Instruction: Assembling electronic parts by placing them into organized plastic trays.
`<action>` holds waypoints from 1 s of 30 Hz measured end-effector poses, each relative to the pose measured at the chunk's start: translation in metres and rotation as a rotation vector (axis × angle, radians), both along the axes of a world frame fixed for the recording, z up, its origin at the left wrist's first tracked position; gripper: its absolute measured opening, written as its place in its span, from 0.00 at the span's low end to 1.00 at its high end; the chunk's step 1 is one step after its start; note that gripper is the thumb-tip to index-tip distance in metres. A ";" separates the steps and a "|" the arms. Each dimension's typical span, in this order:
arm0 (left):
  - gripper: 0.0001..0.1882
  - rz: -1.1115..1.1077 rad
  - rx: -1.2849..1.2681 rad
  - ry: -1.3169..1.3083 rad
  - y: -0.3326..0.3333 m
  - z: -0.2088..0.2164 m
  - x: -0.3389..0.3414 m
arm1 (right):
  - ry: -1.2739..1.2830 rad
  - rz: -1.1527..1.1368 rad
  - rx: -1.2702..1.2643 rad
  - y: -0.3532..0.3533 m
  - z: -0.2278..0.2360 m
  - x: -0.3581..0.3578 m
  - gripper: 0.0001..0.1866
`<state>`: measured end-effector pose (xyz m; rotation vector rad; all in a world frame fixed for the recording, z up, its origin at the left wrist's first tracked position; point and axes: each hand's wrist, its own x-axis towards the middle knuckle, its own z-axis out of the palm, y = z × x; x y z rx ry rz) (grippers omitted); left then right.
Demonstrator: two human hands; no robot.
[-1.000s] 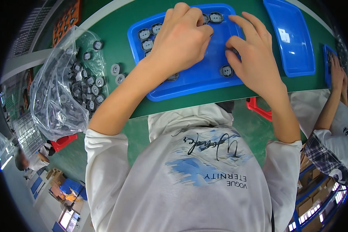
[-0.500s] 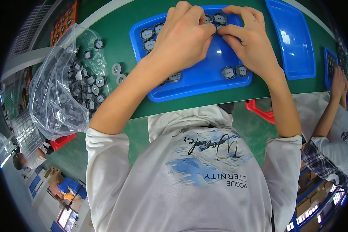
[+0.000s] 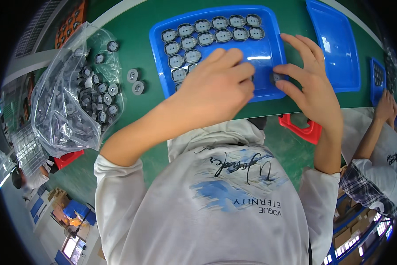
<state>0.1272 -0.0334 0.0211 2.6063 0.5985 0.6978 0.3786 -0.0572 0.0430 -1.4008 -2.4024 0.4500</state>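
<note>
Tray of bright blue plastic, shallow and rectangular with rounded corners [image 3: 269,48], lies on a flat green tabletop [image 3: 141,48]. Along its far side, small grey rounded parts with dark rims [image 3: 203,25] form two rows of six; further parts of this kind continue nearer the person at the left end, some of them covered by the left hand [image 3: 227,81]. This bare hand hangs over the tray's middle, its fingers curled inward; a dark sliver shows at the fingertips, but whether they grip a part cannot be told. The bare right hand [image 3: 311,81] reaches over the right rim, thumb and index finger partly open on either side of a single grey part [image 3: 276,77] near the tray's right corner; contact is too blurred to confirm. The remaining fingers are spread and hold nothing visible. Left of the tray, two loose grey round pieces [image 3: 139,87] lie beside a clear plastic bag [image 3: 59,126] holding many more. A second shallow blue plastic tray [image 3: 337,44] lies to the right, and beyond it a co-worker's hand [image 3: 386,107] is near a small blue tray of parts [image 3: 376,86].
</note>
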 end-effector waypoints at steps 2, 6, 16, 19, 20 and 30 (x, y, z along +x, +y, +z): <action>0.10 0.056 0.011 0.025 -0.001 -0.001 -0.011 | 0.000 0.008 0.063 0.002 0.000 -0.005 0.12; 0.09 0.257 0.045 0.046 -0.006 0.005 -0.008 | -0.039 0.085 0.124 0.015 -0.017 -0.020 0.14; 0.09 0.230 0.076 0.077 0.001 0.001 -0.006 | -0.108 -0.114 0.193 0.002 -0.019 -0.039 0.12; 0.09 0.325 0.078 0.188 -0.002 0.008 -0.012 | -0.058 -0.060 0.190 -0.001 -0.022 -0.040 0.12; 0.10 0.341 0.053 0.250 -0.003 0.008 -0.014 | -0.046 -0.027 0.212 0.000 -0.021 -0.040 0.13; 0.13 0.140 0.129 -0.058 0.016 -0.013 -0.010 | -0.003 -0.033 0.270 0.004 -0.027 -0.036 0.15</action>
